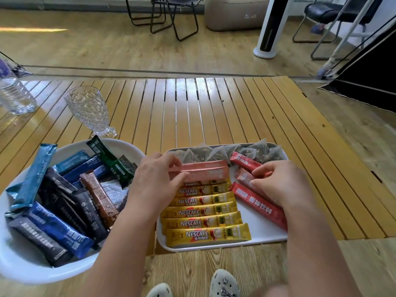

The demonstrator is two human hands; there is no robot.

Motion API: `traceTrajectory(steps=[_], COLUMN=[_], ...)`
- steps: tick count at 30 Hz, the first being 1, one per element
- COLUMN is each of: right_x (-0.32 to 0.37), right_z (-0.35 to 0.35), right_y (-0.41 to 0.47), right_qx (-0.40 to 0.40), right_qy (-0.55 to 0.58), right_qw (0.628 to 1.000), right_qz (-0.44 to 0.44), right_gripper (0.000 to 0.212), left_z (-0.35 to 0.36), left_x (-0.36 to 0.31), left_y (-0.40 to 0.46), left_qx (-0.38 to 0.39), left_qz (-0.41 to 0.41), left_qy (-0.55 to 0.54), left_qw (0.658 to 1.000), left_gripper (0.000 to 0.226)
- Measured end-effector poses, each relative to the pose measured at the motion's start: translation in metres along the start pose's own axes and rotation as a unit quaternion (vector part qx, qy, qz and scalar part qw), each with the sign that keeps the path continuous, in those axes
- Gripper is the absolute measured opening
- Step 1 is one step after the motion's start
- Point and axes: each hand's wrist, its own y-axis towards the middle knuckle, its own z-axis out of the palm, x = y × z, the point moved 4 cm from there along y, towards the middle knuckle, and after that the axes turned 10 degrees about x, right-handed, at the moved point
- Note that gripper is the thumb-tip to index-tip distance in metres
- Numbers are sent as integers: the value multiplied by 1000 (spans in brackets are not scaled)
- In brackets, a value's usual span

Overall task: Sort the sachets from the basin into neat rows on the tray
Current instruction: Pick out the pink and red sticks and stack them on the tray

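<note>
A white tray (265,236) on the slatted table holds several yellow Nescafe sachets (205,221) stacked in a column, pink sachets (205,171) above them, red sachets (257,202) on the right, and pyramid tea bags (216,153) along the far edge. My left hand (156,179) pinches the left end of the pink sachets. My right hand (276,183) pinches a red sachet (246,162) over the tray's right half. The white basin (27,269) at the left holds several blue, black, brown and green sachets (64,211).
A patterned clear glass (87,110) stands behind the basin, and a plastic bottle (12,95) sits at the far left. The table's right edge runs close beside the tray. Chairs and a white tower fan (270,26) stand on the floor beyond. My shoes show below.
</note>
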Motion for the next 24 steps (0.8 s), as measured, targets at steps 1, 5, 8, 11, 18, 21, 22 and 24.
traceTrajectory(steps=[1,5,8,11,18,21,22,24], right_x=[1,3,7,16,55,61,62,64], right_z=[2,10,7,-5,7,23,25,26], right_y=[0,4,2,-3,-21,-20,-20,-20], right_qx=[-3,-20,-19,-98,-83,60,90,112], right_qy=[-3,-22,-25,-18,373,536,573,605], right_qw=[1000,999,999,990,887,820,796,774], right_qz=[7,36,19,-97,-259,-190,-173,-146], right_gripper=[14,16,13,5,21,34,35,29], left_z=[0,-7,-10,-11,-13,-12,-12,-11], left_x=[-1,-2,0,-1,-16,-24,-25,-25], left_y=[0,-3,-6,-6,-7,-11,-11,-12], left_qx=[-8,-37,-44,-47,-9,57,75,102], left_qz=[2,14,16,17,65,82,85,87], left_qy=[1,4,-7,-15,-104,-146,-157,-177], left_qw=[1000,999,999,999,992,984,981,975], left_gripper=[26,24,20,19,29,45,45,39])
